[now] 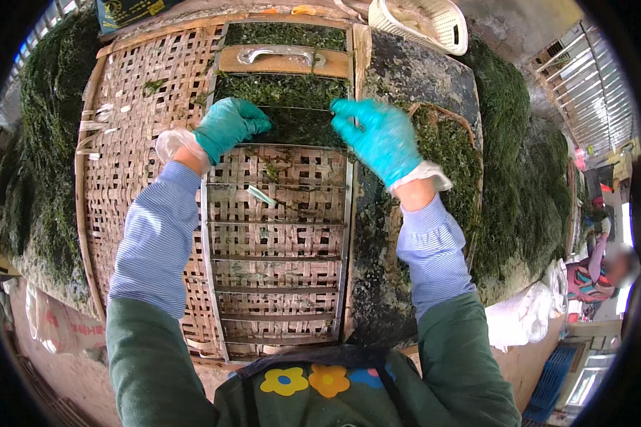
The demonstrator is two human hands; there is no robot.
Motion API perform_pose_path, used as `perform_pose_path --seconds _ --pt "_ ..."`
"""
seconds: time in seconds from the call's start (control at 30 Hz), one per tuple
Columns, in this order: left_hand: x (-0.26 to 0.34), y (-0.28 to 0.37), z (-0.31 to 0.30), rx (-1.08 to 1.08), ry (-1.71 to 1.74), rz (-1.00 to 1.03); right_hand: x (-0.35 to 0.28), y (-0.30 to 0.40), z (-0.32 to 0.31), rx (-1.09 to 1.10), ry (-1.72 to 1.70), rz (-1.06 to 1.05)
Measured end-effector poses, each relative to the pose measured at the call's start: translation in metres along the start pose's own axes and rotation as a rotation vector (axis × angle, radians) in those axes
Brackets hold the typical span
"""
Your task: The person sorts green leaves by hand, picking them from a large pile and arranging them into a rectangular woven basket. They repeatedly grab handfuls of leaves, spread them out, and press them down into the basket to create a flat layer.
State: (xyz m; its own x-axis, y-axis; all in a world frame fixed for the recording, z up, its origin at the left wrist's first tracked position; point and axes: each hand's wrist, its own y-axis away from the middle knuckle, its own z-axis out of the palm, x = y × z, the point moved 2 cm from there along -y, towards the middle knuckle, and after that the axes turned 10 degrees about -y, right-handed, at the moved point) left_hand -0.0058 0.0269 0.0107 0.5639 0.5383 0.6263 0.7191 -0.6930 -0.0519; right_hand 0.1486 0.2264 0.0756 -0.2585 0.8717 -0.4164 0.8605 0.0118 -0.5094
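Observation:
My left hand (229,125), in a teal glove, rests at the left rail of a metal frame with crossbars (278,258). Its fingers curl down at the dark green seaweed (294,125) in the frame, and their tips are partly hidden. My right hand (376,133), gloved alike and slightly blurred, is over the right rail, thumb and forefinger apart with nothing visible between them. Beyond both hands, a wooden block (229,60) with a metal handle (278,52) lies across the frame. A pale green strip (261,195) lies nearer me, over the woven slatted mat (144,149) beneath.
Loose seaweed (448,160) is heaped on a dark board (387,235) at right. Larger seaweed piles flank the work surface at left (53,107) and right (507,139). A white plastic basket (454,32) stands at the back. Another person (593,277) is at far right, near white sacks (523,315).

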Motion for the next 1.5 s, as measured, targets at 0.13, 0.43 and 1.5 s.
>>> perform_pose_path --seconds 0.13,0.43,1.5 --pt "0.004 0.003 0.022 0.281 -0.329 0.035 0.005 -0.003 -0.032 -0.156 0.107 0.109" --pt "0.049 0.026 0.024 0.477 -0.513 0.359 0.031 0.055 0.014 -0.121 0.306 0.003" --pt "0.004 0.08 -0.026 0.576 0.151 0.071 -0.029 -0.091 0.041 0.064 0.417 -0.296"
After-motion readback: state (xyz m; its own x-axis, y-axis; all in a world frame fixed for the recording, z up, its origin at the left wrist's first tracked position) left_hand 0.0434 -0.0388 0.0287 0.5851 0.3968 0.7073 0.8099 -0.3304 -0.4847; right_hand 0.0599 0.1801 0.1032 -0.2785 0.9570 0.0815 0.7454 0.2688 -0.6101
